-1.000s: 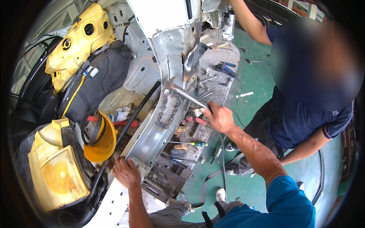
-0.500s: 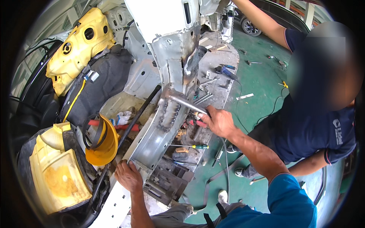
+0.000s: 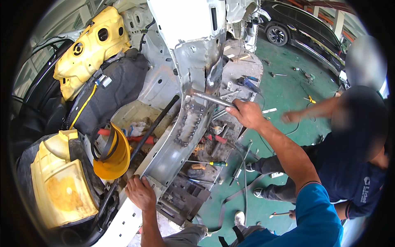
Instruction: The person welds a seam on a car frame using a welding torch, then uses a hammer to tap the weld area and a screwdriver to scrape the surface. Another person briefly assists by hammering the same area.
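My right hand [image 3: 249,114] is closed round the handle of a metal hammer [image 3: 212,98]. The hammer's head is at the bare-metal car body sill and pillar [image 3: 158,154], just above a rectangular row of dark weld beads [image 3: 190,125]; whether it touches the metal I cannot tell. My left hand [image 3: 140,192] rests over the sill's edge lower down, fingers bent across the white panel [image 3: 119,220] with nothing visible in them. A black bar [image 3: 154,127] slants along the inner side of the sill, beside a yellow hard hat [image 3: 112,154].
Yellow foam pieces [image 3: 63,185] and dark padding [image 3: 111,88] lie inside the car body at left. On the bench beside the sill are a screwdriver [image 3: 212,163], a cordless tool battery [image 3: 196,171] and a blue grinder [image 3: 249,85]. A co-worker [image 3: 341,152] stands at right; cables cross the green floor.
The hammer and my right hand have shifted slightly right and up in view. The co-worker has moved away to the right, and the arm once raised is now lower. My left hand stays put.
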Action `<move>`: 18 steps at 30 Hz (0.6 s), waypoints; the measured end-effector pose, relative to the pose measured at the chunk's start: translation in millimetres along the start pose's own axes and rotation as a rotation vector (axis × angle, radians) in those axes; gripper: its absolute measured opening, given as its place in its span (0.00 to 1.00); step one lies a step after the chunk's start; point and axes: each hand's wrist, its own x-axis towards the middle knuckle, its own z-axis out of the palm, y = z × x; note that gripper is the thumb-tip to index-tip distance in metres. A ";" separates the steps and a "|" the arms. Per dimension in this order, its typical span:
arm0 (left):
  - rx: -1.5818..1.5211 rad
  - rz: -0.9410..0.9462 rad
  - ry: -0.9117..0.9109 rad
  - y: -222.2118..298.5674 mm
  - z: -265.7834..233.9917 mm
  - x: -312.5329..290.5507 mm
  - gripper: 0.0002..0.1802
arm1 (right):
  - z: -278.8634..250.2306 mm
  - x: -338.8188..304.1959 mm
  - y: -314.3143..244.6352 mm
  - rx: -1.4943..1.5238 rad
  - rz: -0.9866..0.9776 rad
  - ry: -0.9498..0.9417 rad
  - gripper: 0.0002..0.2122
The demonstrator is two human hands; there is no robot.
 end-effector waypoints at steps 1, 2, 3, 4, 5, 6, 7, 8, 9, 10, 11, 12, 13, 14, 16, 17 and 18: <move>0.001 -0.017 -0.016 0.6 -0.2 0.1 0.12 | -3.3 3.6 1.7 -0.018 -0.025 -0.034 0.28; -0.004 -0.009 -0.006 1.1 -0.7 -0.2 0.12 | -7.4 6.5 3.8 -0.021 -0.078 -0.044 0.29; -0.006 -0.010 -0.010 1.4 -1.2 -0.5 0.12 | -11.1 9.3 5.2 -0.029 -0.143 -0.067 0.30; -0.003 -0.012 -0.008 1.9 -1.5 -0.7 0.12 | -13.3 16.2 6.2 -0.025 -0.162 -0.075 0.30; -0.007 -0.017 -0.015 2.7 -1.3 -0.9 0.12 | -16.1 21.4 7.3 -0.057 -0.130 -0.064 0.30; -0.006 -0.019 -0.020 2.9 -1.5 -1.1 0.12 | -17.8 25.1 7.4 -0.102 -0.086 -0.100 0.30; -0.001 -0.033 -0.025 2.0 -2.1 -0.4 0.12 | -20.0 29.0 7.2 -0.152 -0.041 -0.103 0.30; -0.001 -0.023 -0.008 2.0 -1.3 0.3 0.12 | -21.3 27.0 5.6 -0.110 -0.027 -0.102 0.30; 0.002 -0.020 -0.016 0.7 -2.1 -1.3 0.12 | -21.9 25.3 3.9 -0.112 -0.020 -0.125 0.30; 0.007 -0.023 -0.021 1.0 -0.6 -0.1 0.12 | -24.7 22.2 2.7 -0.109 -0.017 -0.133 0.31; 0.005 -0.017 -0.019 0.4 -0.6 -0.6 0.12 | -26.3 19.7 0.9 -0.097 -0.023 -0.122 0.31; 0.010 -0.017 -0.022 -0.1 -0.4 -0.3 0.12 | -29.4 16.5 -0.3 -0.098 -0.078 -0.117 0.31; 0.016 -0.028 -0.035 -0.2 0.1 -0.4 0.12 | -31.7 15.6 -1.5 -0.087 -0.155 -0.095 0.30; 0.007 -0.028 -0.040 -0.6 0.0 -1.1 0.13 | -34.8 16.6 -1.4 -0.069 -0.241 -0.069 0.30; -0.006 -0.034 -0.055 -1.1 -0.2 -2.5 0.13 | -39.2 24.0 -0.6 -0.104 -0.284 -0.093 0.29; -0.005 -0.044 -0.080 -1.0 -0.4 -3.9 0.14 | -40.9 28.2 0.5 -0.131 -0.225 -0.090 0.30; 0.000 -0.042 -0.081 -0.8 -0.3 -4.3 0.14 | -41.7 33.3 1.3 -0.173 -0.165 -0.109 0.31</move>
